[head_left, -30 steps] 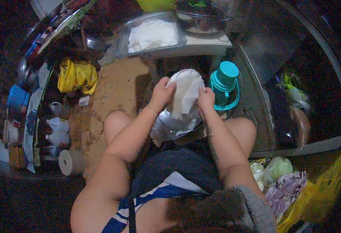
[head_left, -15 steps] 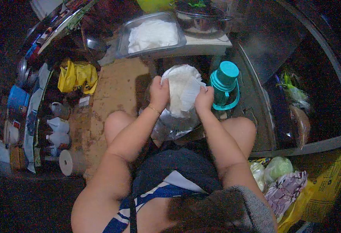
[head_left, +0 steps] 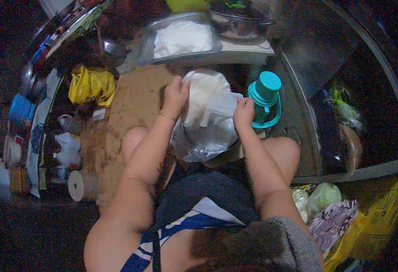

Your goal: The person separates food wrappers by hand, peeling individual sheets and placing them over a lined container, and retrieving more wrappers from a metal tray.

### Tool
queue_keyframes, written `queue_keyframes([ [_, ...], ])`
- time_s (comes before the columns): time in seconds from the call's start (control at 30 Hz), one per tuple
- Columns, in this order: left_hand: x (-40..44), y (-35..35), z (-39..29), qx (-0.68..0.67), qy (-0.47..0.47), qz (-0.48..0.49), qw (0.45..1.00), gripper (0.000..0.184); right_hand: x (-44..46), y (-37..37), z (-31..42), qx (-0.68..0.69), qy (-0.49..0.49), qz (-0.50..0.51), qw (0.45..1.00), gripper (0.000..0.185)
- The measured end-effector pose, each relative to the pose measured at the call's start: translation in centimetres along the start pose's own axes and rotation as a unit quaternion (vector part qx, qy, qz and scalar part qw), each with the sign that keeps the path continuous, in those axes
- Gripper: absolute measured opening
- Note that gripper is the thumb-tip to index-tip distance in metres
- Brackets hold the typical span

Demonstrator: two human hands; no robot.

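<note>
A round stack of thin white sheets [head_left: 203,86], like spring roll wrappers, is spread out between my hands. My left hand [head_left: 176,96] is closed on the stack's left edge, thumb on top. At the right, my right hand [head_left: 244,112] pinches one thin white sheet [head_left: 221,104], pulled taut and creased, partly lifted from the stack. Below them, between my knees, lies a shiny, crinkled silvery-clear plastic or foil covering [head_left: 201,147]; what it covers is hard to make out.
Ahead, a clear tray [head_left: 147,54] holds folded white sheets beside a metal pot [head_left: 240,27]. A teal lidded jug [head_left: 267,93] stands right. Cardboard [head_left: 135,99] and a yellow bag [head_left: 92,86] are left. Cabbages [head_left: 324,197] lie lower right, a paper roll [head_left: 78,186] lower left.
My hands have moved apart, left hand up-left and right hand slightly right. The sheet in my right hand is stretched away from the stack, and more of the shiny covering shows.
</note>
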State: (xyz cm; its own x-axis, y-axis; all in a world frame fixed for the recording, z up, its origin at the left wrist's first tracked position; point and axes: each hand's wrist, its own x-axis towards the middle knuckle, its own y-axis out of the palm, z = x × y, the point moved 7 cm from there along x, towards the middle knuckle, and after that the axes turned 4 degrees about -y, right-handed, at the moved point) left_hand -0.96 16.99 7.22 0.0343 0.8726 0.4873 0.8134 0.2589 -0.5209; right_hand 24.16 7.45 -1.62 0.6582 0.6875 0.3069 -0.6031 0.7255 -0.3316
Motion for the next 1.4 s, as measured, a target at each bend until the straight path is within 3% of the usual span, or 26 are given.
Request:
queue_keyframes([
  [0.17,0.4,-1.4,-0.5,-0.018,-0.002,0.007,1.000,0.024,1.0,1.1,-1.4,0.025,-0.047,0.020,0.998,0.019],
  [0.27,0.9,-1.6,0.3,-0.018,-0.005,0.027,0.999,0.023,1.4,1.6,-1.8,0.041,-0.024,0.055,0.997,0.022],
  [0.47,1.4,-2.7,-0.4,-0.006,0.095,0.001,0.995,0.023,1.8,-0.2,1.0,0.088,-0.025,0.083,0.992,0.022],
  [0.57,1.8,-2.7,-0.5,-0.035,0.122,0.034,0.991,0.021,2.7,0.0,0.1,0.069,-0.026,0.110,0.991,0.023],
  [0.67,2.9,-2.6,1.8,-0.015,0.086,0.103,0.991,0.015,3.1,-0.2,0.0,0.042,-0.035,0.113,0.992,0.022],
  [0.77,3.6,-4.0,4.1,-0.130,0.035,0.086,0.987,0.013,4.4,-0.4,-1.6,0.101,-0.049,0.125,0.986,0.021],
  [0.87,3.4,-6.3,1.6,-0.027,0.015,0.114,0.993,0.013,3.9,-1.3,0.4,0.035,0.003,0.160,0.987,0.024],
  [0.97,2.6,-7.0,0.9,0.104,-0.013,0.156,0.982,0.015,3.6,0.4,0.9,0.056,-0.022,0.231,0.971,0.026],
  [1.07,2.4,-5.7,4.4,0.170,-0.050,0.185,0.967,0.018,4.2,1.7,5.5,0.052,-0.047,0.316,0.946,0.025],
  [1.1,2.1,-6.0,3.1,0.164,-0.002,0.185,0.969,0.020,4.3,1.9,8.6,0.054,-0.052,0.333,0.940,0.023],
  [1.13,1.8,-5.7,2.7,0.175,-0.011,0.203,0.963,0.020,4.5,2.2,11.0,0.056,-0.054,0.348,0.934,0.022],
  [1.17,1.5,-5.5,2.3,0.186,-0.021,0.221,0.957,0.020,5.0,3.5,13.2,0.149,-0.040,0.395,0.906,0.021],
  [1.23,1.2,-4.9,1.4,0.228,-0.029,0.260,0.938,0.021,6.7,4.0,19.8,0.134,-0.052,0.397,0.907,0.017],
  [1.27,1.0,-4.3,1.4,0.207,-0.019,0.255,0.944,0.020,7.6,3.6,24.2,0.092,-0.120,0.394,0.907,0.015],
  [1.33,0.6,-3.0,1.8,0.167,0.000,0.245,0.955,0.020,11.0,5.9,28.3,0.280,-0.121,0.404,0.863,0.019],
  [1.4,0.6,-2.9,0.7,0.196,-0.040,0.281,0.939,0.017,11.3,5.2,33.3,0.358,-0.082,0.332,0.869,0.018],
])
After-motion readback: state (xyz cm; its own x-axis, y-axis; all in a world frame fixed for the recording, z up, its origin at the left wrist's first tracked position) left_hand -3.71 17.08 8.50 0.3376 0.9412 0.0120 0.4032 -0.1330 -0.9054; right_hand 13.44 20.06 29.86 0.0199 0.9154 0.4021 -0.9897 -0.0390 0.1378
